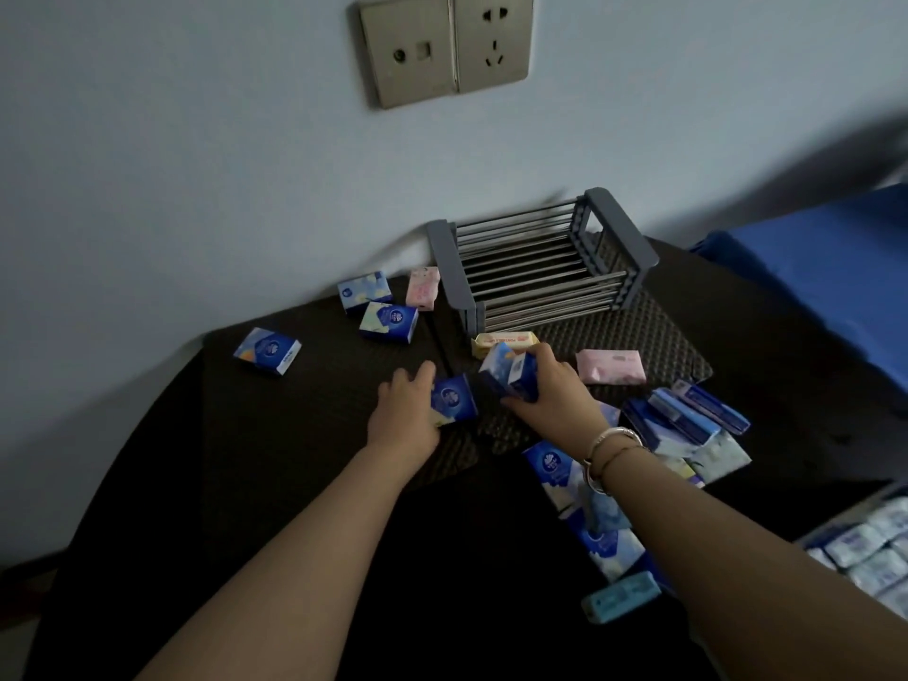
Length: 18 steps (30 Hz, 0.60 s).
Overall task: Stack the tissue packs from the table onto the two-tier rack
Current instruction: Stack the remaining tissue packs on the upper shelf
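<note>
Tissue packs lay scattered; each hand gripped a blue pack (511, 373), the left hand (408, 410) on another (454, 400), the right hand (550, 390) tilting its own, which risked slipping before reaching the rack (540, 258).

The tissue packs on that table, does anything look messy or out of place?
Yes. The packs lie scattered at all angles around the rack, whose rails look bare. A blue pile slumps at the right, and a light blue pack sits askew near the table's front. Nothing looks torn or spilled.
</note>
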### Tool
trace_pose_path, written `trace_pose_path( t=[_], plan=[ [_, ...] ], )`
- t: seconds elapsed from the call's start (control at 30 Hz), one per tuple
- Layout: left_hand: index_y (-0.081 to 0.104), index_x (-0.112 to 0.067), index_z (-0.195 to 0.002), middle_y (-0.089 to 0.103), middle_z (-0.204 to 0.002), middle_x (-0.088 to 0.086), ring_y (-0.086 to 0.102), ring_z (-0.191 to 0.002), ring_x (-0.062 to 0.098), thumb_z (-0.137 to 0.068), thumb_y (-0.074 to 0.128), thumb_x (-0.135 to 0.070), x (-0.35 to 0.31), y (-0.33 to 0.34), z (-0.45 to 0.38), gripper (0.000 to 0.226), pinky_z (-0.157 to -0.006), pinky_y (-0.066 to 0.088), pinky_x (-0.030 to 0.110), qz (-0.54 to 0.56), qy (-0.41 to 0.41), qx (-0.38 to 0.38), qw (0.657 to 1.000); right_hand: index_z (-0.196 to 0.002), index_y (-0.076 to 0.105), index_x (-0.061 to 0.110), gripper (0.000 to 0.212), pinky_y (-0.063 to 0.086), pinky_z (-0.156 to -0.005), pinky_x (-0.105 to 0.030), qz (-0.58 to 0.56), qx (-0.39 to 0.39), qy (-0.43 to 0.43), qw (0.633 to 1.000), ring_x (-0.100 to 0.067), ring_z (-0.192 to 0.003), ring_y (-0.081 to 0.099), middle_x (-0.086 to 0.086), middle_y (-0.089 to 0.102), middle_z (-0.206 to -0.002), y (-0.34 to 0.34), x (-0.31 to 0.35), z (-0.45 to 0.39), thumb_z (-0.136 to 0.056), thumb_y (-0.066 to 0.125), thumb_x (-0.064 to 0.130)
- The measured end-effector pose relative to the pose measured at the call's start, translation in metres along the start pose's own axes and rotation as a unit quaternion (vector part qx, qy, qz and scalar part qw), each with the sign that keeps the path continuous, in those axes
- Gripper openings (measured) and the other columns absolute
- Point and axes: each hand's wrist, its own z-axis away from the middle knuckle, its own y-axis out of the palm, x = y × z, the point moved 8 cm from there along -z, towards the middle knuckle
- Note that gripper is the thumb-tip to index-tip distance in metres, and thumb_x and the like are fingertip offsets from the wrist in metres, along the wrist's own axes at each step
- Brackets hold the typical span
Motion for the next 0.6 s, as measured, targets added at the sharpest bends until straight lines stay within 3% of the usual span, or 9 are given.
trace_pose_path(
  t=[0.1,0.23,0.3,0.37,0.47,0.53,0.6],
  plan=[
    [0.026,-0.028,-0.142,0.037,-0.139,0.008,0.039,-0.127,0.027,-0.079,0.072,-0.012,0.015,-0.004,0.025,0.08,-0.095,0.044,0.039,0.006,-0.026,-0.013,1.0,-0.13,0.037,0.019,0.062,0.047,-0.095,-0.041,-0.069,0.005,0.006,0.998,-0.024,-0.109,0.054,-0.007,0.06,-0.116,-0.006,0.012,0.016,-0.08,0.073,0.028],
    [0.037,-0.025,-0.134,0.047,-0.132,0.004,0.047,-0.123,0.021,-0.074,0.077,-0.013,0.027,-0.019,0.07,0.073,-0.096,0.048,0.038,0.108,-0.039,-0.036,0.993,-0.122,0.041,0.02,0.053,0.049,-0.08,-0.019,-0.188,0.015,0.021,0.982,-0.007,-0.092,0.06,0.006,0.058,-0.105,-0.016,0.034,0.047,-0.081,0.073,0.018],
    [0.045,-0.022,-0.121,0.053,-0.123,0.0,0.053,-0.114,0.016,-0.072,0.08,-0.014,0.025,-0.035,0.096,0.061,-0.088,0.051,0.032,0.202,-0.023,-0.054,0.978,-0.118,0.043,0.019,0.047,0.046,-0.07,-0.011,-0.242,0.021,0.032,0.97,0.0,-0.084,0.058,0.006,0.06,-0.101,-0.022,0.044,0.065,-0.082,0.072,0.013],
    [0.045,-0.023,-0.113,0.053,-0.112,-0.007,0.054,-0.1,0.007,-0.072,0.081,-0.015,0.016,-0.06,0.127,0.055,-0.072,0.046,0.019,0.281,0.01,-0.079,0.956,-0.119,0.044,0.013,0.043,0.047,-0.063,-0.009,-0.296,0.027,0.047,0.954,-0.002,-0.081,0.057,0.004,0.06,-0.095,-0.031,0.058,0.086,-0.084,0.069,0.009],
    [0.044,-0.026,-0.111,0.049,-0.102,-0.016,0.05,-0.087,-0.003,-0.072,0.081,-0.018,-0.005,-0.099,0.179,0.055,-0.064,0.036,0.012,0.363,0.074,-0.125,0.92,-0.121,0.048,0.004,0.039,0.051,-0.073,-0.019,-0.363,0.028,0.061,0.929,-0.009,-0.082,0.059,0.0,0.06,-0.092,-0.052,0.079,0.125,-0.086,0.065,0.01],
    [0.042,-0.028,-0.114,0.048,-0.104,-0.016,0.05,-0.09,-0.003,-0.075,0.08,-0.021,-0.024,-0.117,0.217,0.055,-0.068,0.04,0.013,0.395,0.115,-0.134,0.902,-0.122,0.05,0.007,0.037,0.051,-0.089,-0.037,-0.413,0.033,0.065,0.908,-0.02,-0.094,0.062,-0.007,0.063,-0.101,-0.068,0.097,0.159,-0.087,0.064,0.012],
    [0.041,-0.03,-0.117,0.048,-0.106,-0.016,0.052,-0.094,0.0,-0.076,0.079,-0.024,-0.045,-0.125,0.252,0.056,-0.078,0.05,0.024,0.424,0.147,-0.117,0.886,-0.114,0.051,0.012,0.026,0.05,-0.094,-0.044,-0.454,0.037,0.052,0.888,-0.026,-0.1,0.063,-0.012,0.063,-0.106,-0.086,0.115,0.197,-0.089,0.06,0.01]
  ],
)
